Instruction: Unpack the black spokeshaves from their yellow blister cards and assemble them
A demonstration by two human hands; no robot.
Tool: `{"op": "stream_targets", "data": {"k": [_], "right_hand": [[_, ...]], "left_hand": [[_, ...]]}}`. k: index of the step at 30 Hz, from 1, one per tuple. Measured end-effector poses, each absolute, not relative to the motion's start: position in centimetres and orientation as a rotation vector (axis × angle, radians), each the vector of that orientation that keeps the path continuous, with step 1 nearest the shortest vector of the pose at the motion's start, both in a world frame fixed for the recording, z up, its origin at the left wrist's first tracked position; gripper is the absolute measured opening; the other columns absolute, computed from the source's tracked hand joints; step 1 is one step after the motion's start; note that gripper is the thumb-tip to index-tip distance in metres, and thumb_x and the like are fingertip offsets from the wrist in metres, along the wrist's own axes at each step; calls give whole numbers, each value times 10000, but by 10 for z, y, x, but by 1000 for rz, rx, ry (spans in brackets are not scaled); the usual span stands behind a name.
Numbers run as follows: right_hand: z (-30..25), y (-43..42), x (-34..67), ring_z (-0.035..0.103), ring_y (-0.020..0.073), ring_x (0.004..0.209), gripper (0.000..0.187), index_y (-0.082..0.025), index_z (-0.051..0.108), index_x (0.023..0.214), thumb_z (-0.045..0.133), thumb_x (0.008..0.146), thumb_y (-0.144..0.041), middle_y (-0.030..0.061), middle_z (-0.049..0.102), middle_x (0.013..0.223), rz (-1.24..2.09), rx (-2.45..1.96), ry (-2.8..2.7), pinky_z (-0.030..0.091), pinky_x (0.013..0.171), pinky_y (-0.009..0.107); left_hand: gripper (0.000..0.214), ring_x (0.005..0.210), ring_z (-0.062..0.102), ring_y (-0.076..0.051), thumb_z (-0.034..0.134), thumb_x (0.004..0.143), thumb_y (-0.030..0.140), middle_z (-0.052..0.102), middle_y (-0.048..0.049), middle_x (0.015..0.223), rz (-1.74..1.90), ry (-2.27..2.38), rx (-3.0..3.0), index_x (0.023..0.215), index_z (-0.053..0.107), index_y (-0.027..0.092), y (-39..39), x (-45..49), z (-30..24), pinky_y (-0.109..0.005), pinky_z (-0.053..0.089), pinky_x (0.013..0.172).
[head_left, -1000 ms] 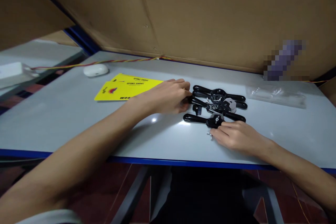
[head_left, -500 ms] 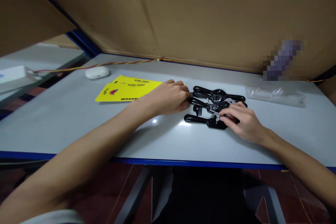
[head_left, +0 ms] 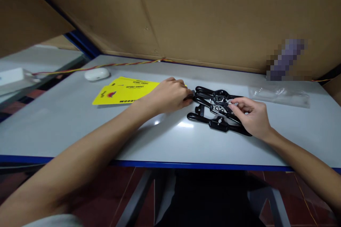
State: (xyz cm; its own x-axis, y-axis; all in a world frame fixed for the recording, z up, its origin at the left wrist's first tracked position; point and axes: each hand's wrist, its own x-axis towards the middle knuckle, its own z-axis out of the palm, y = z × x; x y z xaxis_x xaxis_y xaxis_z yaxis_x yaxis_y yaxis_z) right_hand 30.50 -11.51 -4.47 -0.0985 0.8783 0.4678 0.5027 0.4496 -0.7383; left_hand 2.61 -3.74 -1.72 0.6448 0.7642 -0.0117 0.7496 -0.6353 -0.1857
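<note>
Three black two-handled spokeshave bodies lie side by side on the grey table. My left hand rests curled at their left ends, fingertips pinching a handle tip. My right hand hovers over the right side of the pile, thumb and forefinger pinched on a small silvery metal piece above the middle tool. The nearest tool lies free in front of my right palm.
Yellow printed cards lie left of my left hand. A white earbud case sits farther back left, beside a red-yellow twisted wire. A clear plastic bag lies at the right. Cardboard walls stand behind the table.
My right hand rose from the table's near side, moved back over the pile and now pinches the small metal piece. The nearest tool shifted slightly. My left hand stayed at the handles.
</note>
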Motion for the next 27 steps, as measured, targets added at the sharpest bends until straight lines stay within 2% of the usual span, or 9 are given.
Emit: {"op": "stream_targets", "data": {"k": [4, 11, 16, 23, 27], "right_hand": [[-42, -116, 305, 446, 74, 452, 137, -200, 724, 904, 661, 910, -321, -67, 527, 570, 546, -1165, -1726, 387, 471, 265], [-46, -114, 305, 668, 119, 605, 127, -205, 697, 931, 667, 918, -328, 13, 731, 823, 637, -1116, -1782, 532, 572, 284], [-48, -113, 307, 677, 139, 644, 106, -210, 684, 873, 677, 899, -313, 22, 762, 843, 514, -1119, -1863, 553, 644, 325], [-45, -113, 307, 639, 111, 635, 67, -201, 658, 826, 644, 888, -177, -10, 714, 751, 439, -1007, -2022, 533, 631, 272], [-45, -113, 308, 654, 111, 670, 81, -200, 653, 833, 648, 894, -148, -10, 727, 783, 421, -987, -2066, 530, 653, 266]], "left_hand": [[335, 1027, 666, -272, 489, 980, 375, 755, -93, 1004, 206, -1235, -2744, 1115, 762, 235, -33, 20, -12, -395, 473, 896], [356, 1035, 652, -257, 509, 933, 394, 765, -84, 1063, -49, -1280, -2908, 1120, 759, 221, -23, 11, -20, -356, 483, 891], [383, 915, 667, -222, 589, 835, 424, 761, -67, 1012, -213, -1432, -3019, 1110, 754, 214, -17, 11, -22, -333, 489, 869], [677, 705, 601, -163, 632, 816, 486, 681, -51, 894, -242, -1660, -3160, 1381, 598, 116, -21, 15, -21, -278, 458, 679], [742, 651, 559, -152, 643, 813, 469, 641, -31, 812, -281, -1706, -3200, 1437, 536, 82, -20, 14, -25, -275, 426, 633]]}}
